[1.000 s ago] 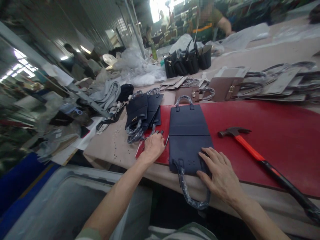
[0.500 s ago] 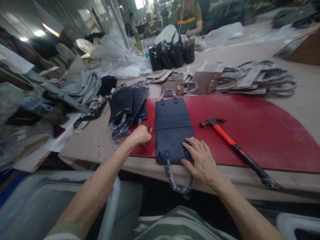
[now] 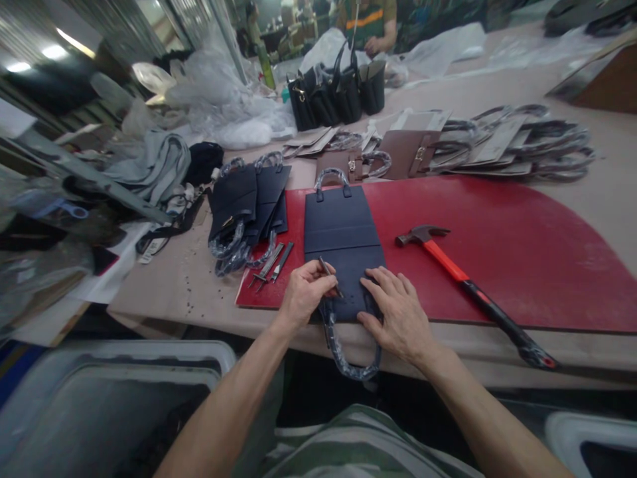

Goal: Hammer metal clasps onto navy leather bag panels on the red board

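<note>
A flat navy leather bag panel (image 3: 343, 232) with wrapped handles at both ends lies on a red mat (image 3: 497, 252). My left hand (image 3: 304, 294) is closed in a pinch on a thin metal punch (image 3: 328, 273), its tip resting on the panel's near end. My right hand (image 3: 398, 317) lies flat with fingers spread on the panel's near right corner, pressing it down. The near handle (image 3: 348, 355) hangs over the table edge.
A hammer with an orange handle (image 3: 462, 279) lies on the mat to the right. Two more metal punches (image 3: 273, 262) lie left of the panel, beside a stack of navy panels (image 3: 246, 199). Brown panels, finished black bags (image 3: 338, 99) and plastic wrap sit farther back, where a person works.
My left hand picked a punch from the tools at the mat's left edge and brought it right onto the panel. My right hand stayed pressed on the panel.
</note>
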Demonstrator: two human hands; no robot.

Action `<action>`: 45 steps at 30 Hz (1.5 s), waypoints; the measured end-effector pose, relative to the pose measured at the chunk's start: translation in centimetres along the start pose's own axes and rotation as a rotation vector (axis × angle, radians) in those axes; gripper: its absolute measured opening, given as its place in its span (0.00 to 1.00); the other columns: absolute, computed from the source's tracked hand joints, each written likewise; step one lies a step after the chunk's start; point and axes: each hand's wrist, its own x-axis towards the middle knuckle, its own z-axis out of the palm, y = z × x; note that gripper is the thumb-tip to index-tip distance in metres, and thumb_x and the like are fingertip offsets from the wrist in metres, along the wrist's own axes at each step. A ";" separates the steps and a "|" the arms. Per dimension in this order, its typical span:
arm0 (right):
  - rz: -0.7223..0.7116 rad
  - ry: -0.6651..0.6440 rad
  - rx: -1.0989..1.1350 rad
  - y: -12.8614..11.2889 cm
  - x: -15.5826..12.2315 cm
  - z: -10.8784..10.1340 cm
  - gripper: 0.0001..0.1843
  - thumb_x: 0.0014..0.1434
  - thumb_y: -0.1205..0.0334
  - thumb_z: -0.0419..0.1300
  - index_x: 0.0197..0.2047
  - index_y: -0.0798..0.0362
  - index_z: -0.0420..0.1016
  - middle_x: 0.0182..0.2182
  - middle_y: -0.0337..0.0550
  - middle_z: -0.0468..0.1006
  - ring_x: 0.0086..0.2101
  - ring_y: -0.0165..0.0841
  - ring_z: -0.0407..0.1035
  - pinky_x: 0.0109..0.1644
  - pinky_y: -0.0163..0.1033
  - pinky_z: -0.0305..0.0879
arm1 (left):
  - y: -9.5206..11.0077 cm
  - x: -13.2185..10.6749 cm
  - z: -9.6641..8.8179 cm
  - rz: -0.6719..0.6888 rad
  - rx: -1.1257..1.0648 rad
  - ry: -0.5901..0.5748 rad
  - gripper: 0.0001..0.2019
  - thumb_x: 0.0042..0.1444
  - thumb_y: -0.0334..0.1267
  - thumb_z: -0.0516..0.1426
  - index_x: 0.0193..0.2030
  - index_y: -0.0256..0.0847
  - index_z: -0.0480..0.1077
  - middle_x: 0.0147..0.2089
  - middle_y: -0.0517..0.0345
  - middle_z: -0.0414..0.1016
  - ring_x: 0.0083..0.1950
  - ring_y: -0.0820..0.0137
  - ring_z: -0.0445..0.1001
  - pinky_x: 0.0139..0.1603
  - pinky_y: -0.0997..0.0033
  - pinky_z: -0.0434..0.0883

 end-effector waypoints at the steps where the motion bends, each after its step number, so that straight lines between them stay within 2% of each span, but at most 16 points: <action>1: 0.002 -0.001 0.000 0.0 0.0 0.0 0.30 0.58 0.54 0.61 0.62 0.57 0.69 0.65 0.56 0.65 0.65 0.52 0.56 0.69 0.61 0.48 | -0.4 -0.2 0.3 0.042 0.034 0.007 0.09 0.49 0.38 0.62 0.35 0.37 0.72 0.28 0.61 0.76 0.27 0.74 0.76 0.31 0.78 0.73; 7: 0.007 -0.013 0.000 -0.1 0.0 -0.1 0.30 0.59 0.54 0.61 0.62 0.56 0.69 0.66 0.56 0.64 0.66 0.52 0.55 0.70 0.60 0.47 | -2.0 -1.2 0.4 0.221 0.291 -0.062 0.07 0.60 0.39 0.58 0.35 0.39 0.73 0.35 0.57 0.80 0.36 0.70 0.79 0.40 0.73 0.76; 13: 0.013 -0.019 0.015 0.0 -0.1 0.0 0.30 0.59 0.54 0.61 0.63 0.56 0.68 0.66 0.55 0.64 0.66 0.52 0.54 0.70 0.60 0.46 | -2.5 -1.5 -0.1 0.316 0.324 -0.079 0.06 0.61 0.35 0.56 0.36 0.40 0.74 0.36 0.56 0.81 0.38 0.69 0.79 0.45 0.72 0.76; 29: 0.009 -0.012 0.016 0.0 -0.1 0.0 0.30 0.59 0.54 0.61 0.62 0.56 0.68 0.66 0.55 0.64 0.66 0.52 0.55 0.70 0.60 0.46 | -3.6 -1.3 0.0 0.360 0.301 -0.078 0.05 0.62 0.35 0.57 0.36 0.40 0.74 0.37 0.56 0.81 0.40 0.69 0.80 0.47 0.70 0.76; 39: 0.007 -0.006 0.024 0.0 -0.1 0.0 0.30 0.59 0.55 0.61 0.63 0.56 0.69 0.66 0.56 0.64 0.66 0.52 0.55 0.69 0.61 0.47 | -2.8 -1.2 -0.1 0.406 0.484 -0.164 0.08 0.62 0.33 0.54 0.37 0.41 0.75 0.38 0.54 0.82 0.41 0.67 0.79 0.46 0.70 0.74; 42: -0.012 -0.016 0.086 0.7 0.0 0.1 0.30 0.60 0.51 0.61 0.62 0.55 0.69 0.65 0.57 0.65 0.65 0.53 0.56 0.68 0.64 0.50 | -2.6 -1.2 -0.1 0.429 0.496 -0.181 0.09 0.62 0.32 0.53 0.37 0.40 0.76 0.38 0.55 0.81 0.40 0.68 0.79 0.45 0.71 0.74; 45: -0.027 0.030 0.201 2.0 0.1 -0.5 0.28 0.62 0.48 0.58 0.60 0.55 0.70 0.63 0.59 0.67 0.62 0.51 0.60 0.64 0.61 0.58 | -2.5 -1.2 -0.1 0.452 0.519 -0.202 0.09 0.62 0.31 0.54 0.38 0.41 0.76 0.37 0.56 0.81 0.39 0.69 0.79 0.44 0.72 0.74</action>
